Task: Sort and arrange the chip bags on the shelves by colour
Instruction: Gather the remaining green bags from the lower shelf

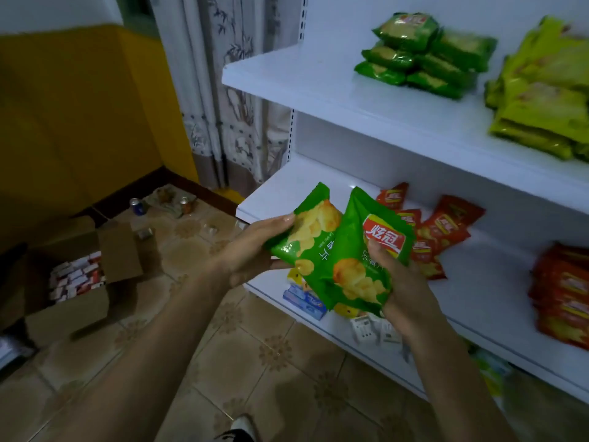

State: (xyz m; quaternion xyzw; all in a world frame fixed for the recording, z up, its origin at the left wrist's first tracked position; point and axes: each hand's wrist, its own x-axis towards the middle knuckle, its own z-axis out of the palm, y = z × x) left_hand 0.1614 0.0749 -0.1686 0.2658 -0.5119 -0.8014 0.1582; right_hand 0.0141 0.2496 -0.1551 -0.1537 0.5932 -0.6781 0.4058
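- Green chip bags [322, 250], two of them, are held side by side in the air over the front left corner of the middle shelf [497, 282], one in each hand.
- The left bag [302, 240] is tilted. The right bag [360, 269], with a red logo near its top, overlaps the left bag's right edge.
- The left hand [255, 247] grips the left bag at its left side, thumb on the printed face and fingers curled underneath.
- The right hand [404, 295] grips the right bag at its lower right side, with fingertips curled onto the front just under the logo.
- On the upper shelf [318, 84] a stack of dark green bags [424, 55] sits back from the front edge. A pile of yellow-green bags [541, 97] lies just beside it, towards the right end.
- On the middle shelf, loose red bags [443, 228] lie scattered behind the held bags, and a neater stack of red bags [564, 295] sits near the right end.
- At the front edge of the middle shelf, below the held bags, are a blue box [302, 299] and some white packets [376, 331].
- On the tiled floor [255, 362] to the left stands an open cardboard box [79, 275] filled with small red-and-white packs. Drink cans [137, 206] stand by the wall's skirting.
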